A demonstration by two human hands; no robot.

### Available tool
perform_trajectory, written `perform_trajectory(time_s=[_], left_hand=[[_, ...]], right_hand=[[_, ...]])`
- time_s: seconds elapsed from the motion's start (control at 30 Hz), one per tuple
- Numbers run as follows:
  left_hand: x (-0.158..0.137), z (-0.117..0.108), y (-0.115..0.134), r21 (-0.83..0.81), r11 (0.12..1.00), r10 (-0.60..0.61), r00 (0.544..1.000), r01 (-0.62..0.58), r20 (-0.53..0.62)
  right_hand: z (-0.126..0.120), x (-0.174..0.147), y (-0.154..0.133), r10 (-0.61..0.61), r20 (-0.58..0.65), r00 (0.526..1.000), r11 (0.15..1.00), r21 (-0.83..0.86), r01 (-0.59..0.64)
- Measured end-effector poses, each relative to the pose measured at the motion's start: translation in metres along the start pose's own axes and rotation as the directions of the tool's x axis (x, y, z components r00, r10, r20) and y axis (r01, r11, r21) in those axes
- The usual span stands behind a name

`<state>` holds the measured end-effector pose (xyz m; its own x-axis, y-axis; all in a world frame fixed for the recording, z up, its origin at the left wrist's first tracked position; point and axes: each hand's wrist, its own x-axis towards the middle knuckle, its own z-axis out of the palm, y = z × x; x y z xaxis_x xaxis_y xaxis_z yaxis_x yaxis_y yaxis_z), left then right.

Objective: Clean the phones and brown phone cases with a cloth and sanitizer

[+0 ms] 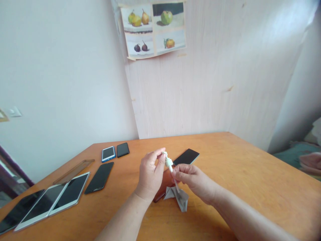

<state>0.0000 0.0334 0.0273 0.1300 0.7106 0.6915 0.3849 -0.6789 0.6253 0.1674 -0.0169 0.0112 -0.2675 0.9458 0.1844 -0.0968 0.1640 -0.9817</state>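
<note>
Between my two hands is a white pump dispenser head (169, 162) with a clear dip tube (177, 184) slanting down from it. My left hand (151, 169) pinches the nozzle end at the top between thumb and fingers. Lower down, my right hand (192, 179) closes its thumb and fingers on the pump where the tube starts. A crumpled grey cloth (182, 201) lies on the table beneath the tube. Behind it is a reddish-brown item (163, 187), partly hidden by my left hand, so its kind is unclear. Just beyond my hands lies a dark phone (188, 156).
On the left of the wooden table (120, 214) lie a black phone (99, 177), white tablets (71, 192), a brown transparent case (75, 171), a blue-edged phone (108, 153) and another dark phone (122, 149). A person's hand (311, 163) shows at the right edge.
</note>
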Motion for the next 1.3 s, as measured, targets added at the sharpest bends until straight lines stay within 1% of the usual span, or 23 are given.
perform_trajectory(time_s=[0.07, 0.13, 0.2, 0.33, 0.47, 0.6, 0.7, 0.83, 0.97, 1.03, 1.1, 1.17, 1.23, 1.3], left_hand=[[-0.001, 0.003, 0.001, -0.172, 0.973, -0.146, 0.988, 0.151, 0.039], [-0.001, 0.004, 0.003, -0.309, 0.91, -0.258, 0.961, 0.277, 0.103], [-0.002, 0.005, 0.005, -0.39, 0.846, -0.319, 0.931, 0.363, 0.176], [-0.004, 0.006, 0.009, -0.472, 0.745, -0.373, 0.881, 0.472, 0.292], [-0.006, 0.008, 0.011, -0.562, 0.652, -0.371, 0.861, 0.509, 0.349], [-0.007, 0.009, 0.013, -0.614, 0.608, -0.361, 0.864, 0.504, 0.351], [-0.007, 0.01, 0.012, -0.645, 0.58, -0.346, 0.867, 0.497, 0.357], [-0.008, 0.012, 0.01, -0.678, 0.535, -0.354, 0.863, 0.504, 0.361], [-0.008, 0.012, 0.007, -0.703, 0.476, -0.366, 0.846, 0.529, 0.388], [-0.008, 0.011, 0.006, -0.7, 0.477, -0.358, 0.845, 0.532, 0.398], [-0.008, 0.01, 0.005, -0.68, 0.506, -0.349, 0.847, 0.53, 0.4], [-0.009, 0.01, 0.005, -0.649, 0.558, -0.334, 0.856, 0.517, 0.396], [-0.01, 0.009, 0.005, -0.614, 0.619, -0.316, 0.871, 0.49, 0.376], [-0.011, 0.007, 0.004, -0.572, 0.694, -0.302, 0.898, 0.438, 0.321]], right_hand=[[0.001, 0.001, 0.0, -0.015, -0.043, 0.999, 1.0, 0.001, 0.015], [0.002, 0.001, 0.001, -0.025, -0.095, 0.995, 1.0, -0.011, 0.024], [0.004, 0.001, 0.002, -0.026, -0.135, 0.991, 0.999, -0.041, 0.021], [0.004, 0.002, 0.004, -0.044, -0.167, 0.985, 0.99, -0.143, 0.019], [0.004, 0.001, 0.004, -0.09, -0.177, 0.98, 0.97, -0.24, 0.046], [0.006, 0.0, 0.0, -0.139, -0.209, 0.968, 0.929, -0.365, 0.055], [0.008, -0.002, -0.003, -0.148, -0.217, 0.965, 0.906, -0.421, 0.044], [0.007, -0.001, -0.004, -0.109, -0.196, 0.974, 0.919, -0.394, 0.024], [0.007, -0.001, -0.007, -0.072, -0.175, 0.982, 0.957, -0.29, 0.019], [0.008, -0.001, -0.008, -0.046, -0.172, 0.984, 0.975, -0.221, 0.006], [0.01, -0.001, -0.009, -0.02, -0.176, 0.984, 0.987, -0.163, -0.009], [0.01, 0.0, -0.007, -0.012, -0.184, 0.983, 0.991, -0.131, -0.012], [0.009, 0.001, -0.005, -0.016, -0.2, 0.98, 0.991, -0.133, -0.011], [0.006, 0.002, -0.002, -0.02, -0.229, 0.973, 0.986, -0.164, -0.018]])
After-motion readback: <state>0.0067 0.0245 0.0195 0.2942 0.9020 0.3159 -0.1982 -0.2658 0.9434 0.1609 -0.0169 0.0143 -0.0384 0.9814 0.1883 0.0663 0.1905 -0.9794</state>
